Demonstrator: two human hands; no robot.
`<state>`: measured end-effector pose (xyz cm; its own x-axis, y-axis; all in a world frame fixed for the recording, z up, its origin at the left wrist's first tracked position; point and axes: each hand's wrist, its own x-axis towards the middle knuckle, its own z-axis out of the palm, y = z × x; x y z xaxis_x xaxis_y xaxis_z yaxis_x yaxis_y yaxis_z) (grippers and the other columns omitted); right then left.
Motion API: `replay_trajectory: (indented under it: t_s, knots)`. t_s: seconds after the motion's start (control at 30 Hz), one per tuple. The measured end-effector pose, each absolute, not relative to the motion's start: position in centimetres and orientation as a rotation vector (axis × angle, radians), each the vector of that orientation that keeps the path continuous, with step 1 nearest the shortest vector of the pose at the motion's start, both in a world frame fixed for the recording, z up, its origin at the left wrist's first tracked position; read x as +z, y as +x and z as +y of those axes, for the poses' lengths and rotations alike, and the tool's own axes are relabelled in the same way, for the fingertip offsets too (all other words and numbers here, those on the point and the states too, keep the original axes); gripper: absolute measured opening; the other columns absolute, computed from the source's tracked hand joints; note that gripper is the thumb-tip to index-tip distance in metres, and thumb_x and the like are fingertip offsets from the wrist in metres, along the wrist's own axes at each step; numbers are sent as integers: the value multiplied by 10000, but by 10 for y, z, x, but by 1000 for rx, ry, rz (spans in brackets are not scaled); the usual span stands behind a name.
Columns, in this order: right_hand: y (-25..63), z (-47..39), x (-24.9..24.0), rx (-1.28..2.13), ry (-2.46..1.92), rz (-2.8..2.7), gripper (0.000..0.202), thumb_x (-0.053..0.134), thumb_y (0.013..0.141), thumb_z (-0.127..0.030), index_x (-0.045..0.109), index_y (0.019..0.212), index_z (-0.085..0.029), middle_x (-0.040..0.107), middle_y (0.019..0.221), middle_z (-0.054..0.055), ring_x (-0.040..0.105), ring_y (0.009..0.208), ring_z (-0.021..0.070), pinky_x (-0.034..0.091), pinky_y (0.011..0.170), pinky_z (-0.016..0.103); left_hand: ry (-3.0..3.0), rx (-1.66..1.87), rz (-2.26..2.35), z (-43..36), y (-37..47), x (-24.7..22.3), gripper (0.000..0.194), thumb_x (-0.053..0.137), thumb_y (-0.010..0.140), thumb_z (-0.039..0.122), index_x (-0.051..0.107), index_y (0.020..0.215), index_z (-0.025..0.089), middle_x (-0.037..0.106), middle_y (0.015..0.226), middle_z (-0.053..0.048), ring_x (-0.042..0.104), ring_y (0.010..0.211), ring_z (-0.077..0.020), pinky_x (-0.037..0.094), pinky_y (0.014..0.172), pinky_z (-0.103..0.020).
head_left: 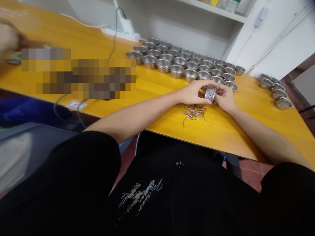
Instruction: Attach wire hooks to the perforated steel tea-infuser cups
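Observation:
A small perforated metal cup is held tilted on its side above the table. My left hand grips it from the left, thumb below and fingers above. On its right side, my right hand has its fingertips pressed at the cup; whether they also pinch a wire cannot be made out. Just below my hands lies a loose pile of thin curved metal wires on the yellow table. Rows of similar metal cups stand upright behind my hands.
Several more cups stand at the right. A power strip with cables lies at the back left. At the far left is another person's blurred hand, beside a pixelated area. A shelf hangs above the table's back.

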<state>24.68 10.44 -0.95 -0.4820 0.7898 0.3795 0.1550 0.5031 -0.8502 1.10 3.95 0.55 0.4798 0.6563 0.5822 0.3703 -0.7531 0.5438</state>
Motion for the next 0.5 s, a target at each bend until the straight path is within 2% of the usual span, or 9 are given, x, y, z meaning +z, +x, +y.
replay_trajectory:
  t_s: [0.23,0.37,0.5]
  knots:
    - [250,104,-7,918,-794,-1874,405,966,893,-439,609,787,-280,663,580,-29,557,446,136,422,422,276,2341,1264,1023,51,7,1,773,872,815,454,710,1547,264,775,1577,-133,743,1413,-394,570,1281,-585]
    - [249,95,-5,951,-755,-1959,393,979,862,-408,616,790,-277,704,616,-24,564,457,131,454,435,277,2340,1266,1052,56,4,-3,764,868,808,446,715,1529,247,771,1578,-149,738,1417,-398,567,1280,-590]
    - [248,95,-7,971,-764,-1937,420,971,875,-445,590,804,-284,707,624,-27,554,451,130,457,434,281,2343,1266,1031,53,2,-2,766,865,815,463,718,1532,238,769,1574,-159,739,1421,-403,557,1286,-595]
